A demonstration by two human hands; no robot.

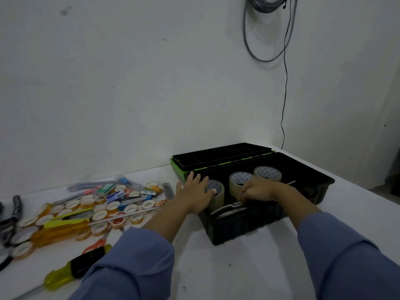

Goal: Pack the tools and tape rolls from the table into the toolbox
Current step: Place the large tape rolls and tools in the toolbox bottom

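An open black toolbox [244, 228] stands on the white table at right, with a black tray and green-edged lid [220, 158] behind it. Three large clear tape rolls stand upright inside: one at left [217, 199], one in the middle [238, 180], one at right [268, 173]. My left hand [194, 192] rests with spread fingers on the left roll at the box's left rim. Inside the box, my right hand [256, 190] has its fingers curled down by the middle roll, touching a flat black-and-white object [229, 210]; whether it holds anything is hidden.
At left a pile covers the table: several small tape rolls [99, 214], yellow-handled screwdrivers [62, 230], another screwdriver [71, 271], orange scissors [97, 244], pliers [13, 215], cutters and staple boxes [116, 194]. Cables [283, 83] hang on the wall.
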